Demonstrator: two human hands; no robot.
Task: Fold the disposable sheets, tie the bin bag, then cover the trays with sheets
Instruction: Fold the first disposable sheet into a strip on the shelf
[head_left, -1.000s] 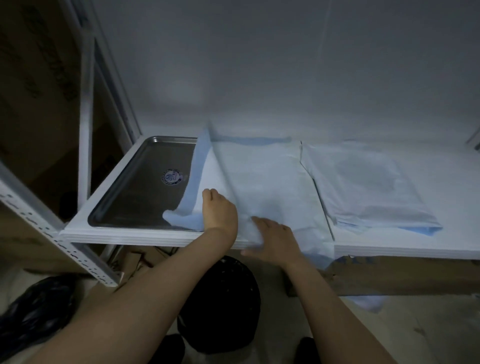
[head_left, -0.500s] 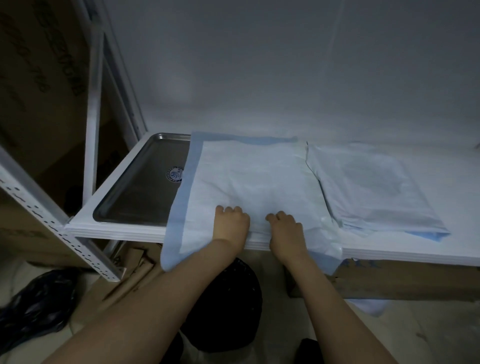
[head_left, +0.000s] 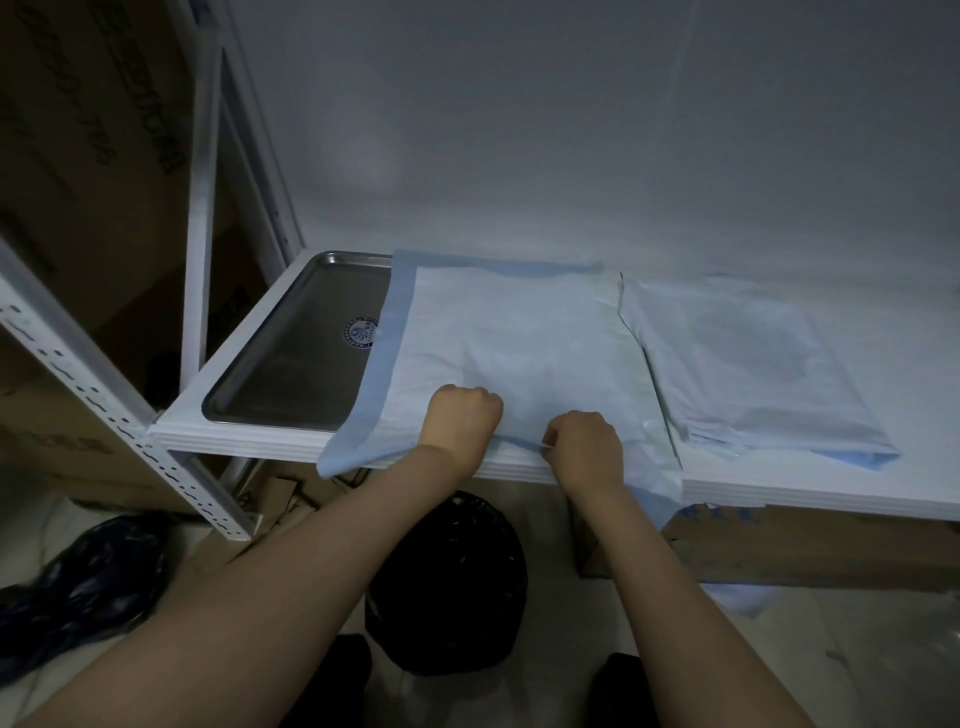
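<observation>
Sheet lies half over tray, tray's left part bare; left grip and right grip both clamped on sheet's edge at tray's front; covering looks unfinished.

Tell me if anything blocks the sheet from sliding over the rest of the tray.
Nothing visible does. The uncovered left part of the tray is bare metal apart from a sticker; the sheet overlaps its right side. The left hand and right hand grip the sheet's near edge.
</observation>
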